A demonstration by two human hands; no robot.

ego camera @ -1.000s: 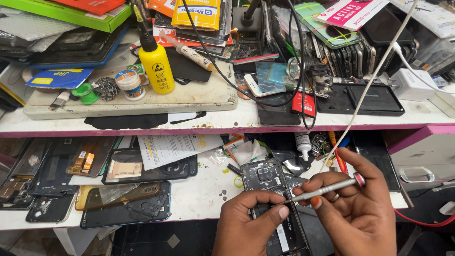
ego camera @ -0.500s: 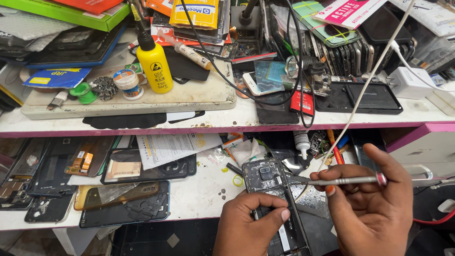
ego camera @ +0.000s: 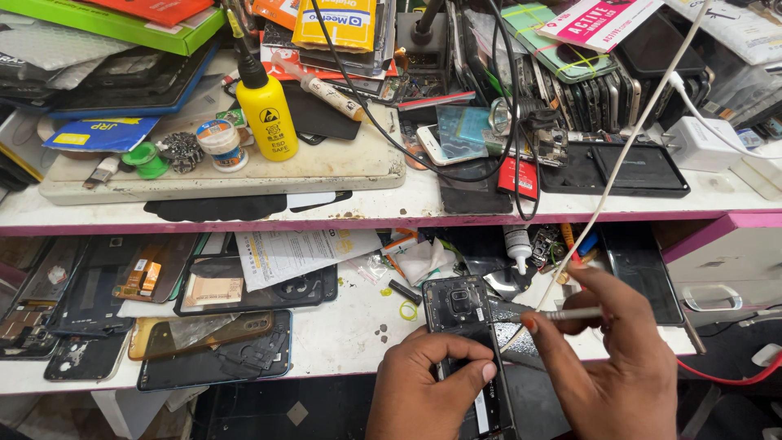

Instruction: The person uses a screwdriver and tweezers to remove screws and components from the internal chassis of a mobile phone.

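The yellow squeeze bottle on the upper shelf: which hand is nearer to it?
Left. The left hand grips the opened phone below and to the right of the yellow bottle. The right hand, holding a thin metal tool, is farther to the right.

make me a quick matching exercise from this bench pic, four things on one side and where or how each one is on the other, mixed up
Things:
1. yellow bottle
2. opened phone
3. thin silver tool
4. white charger block

Places or states:
A. pinched in the right hand
B. upright on the pale board on the upper shelf, left part
C. at the right end of the upper shelf
D. on the lower shelf, steadied by the left hand

Pairs: 1-B, 2-D, 3-A, 4-C
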